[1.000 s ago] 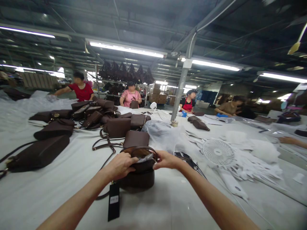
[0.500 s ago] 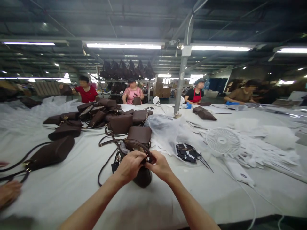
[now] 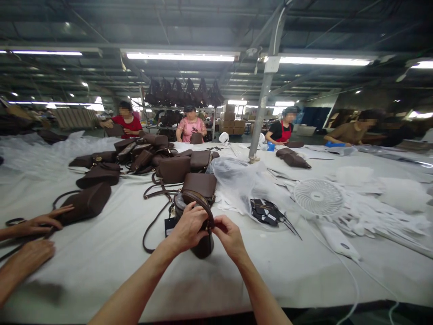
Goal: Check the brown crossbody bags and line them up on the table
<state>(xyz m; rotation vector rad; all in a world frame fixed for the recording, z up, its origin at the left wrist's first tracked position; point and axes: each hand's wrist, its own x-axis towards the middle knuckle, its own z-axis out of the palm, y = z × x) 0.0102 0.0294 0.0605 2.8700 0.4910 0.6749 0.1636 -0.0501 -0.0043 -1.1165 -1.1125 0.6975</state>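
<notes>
In front of me a dark brown handbag (image 3: 203,249) stands on the white-covered table, its curved top handle (image 3: 198,197) raised. My left hand (image 3: 190,227) is closed on the bag's top, under the handle; its fingertips are partly hidden. My right hand (image 3: 230,234) pinches the right side of the handle near its base, between thumb and forefinger. A black hang tag (image 3: 170,225) hangs at the bag's left side, and a thin shoulder strap (image 3: 149,230) loops out onto the table. Just behind stands another brown bag (image 3: 200,184).
At left, a co-worker's hands (image 3: 32,246) touch a brown bag (image 3: 89,203). More brown bags (image 3: 144,160) are piled behind. To the right are a plastic bag of black tags (image 3: 267,212), a white fan (image 3: 318,197) with a cable, and a post (image 3: 262,104). Several people work across the table.
My left hand has shifted over the handbag's top, and my right hand has moved slightly apart from it. The co-worker's hands have reached further in from the left. The view has shifted slightly.
</notes>
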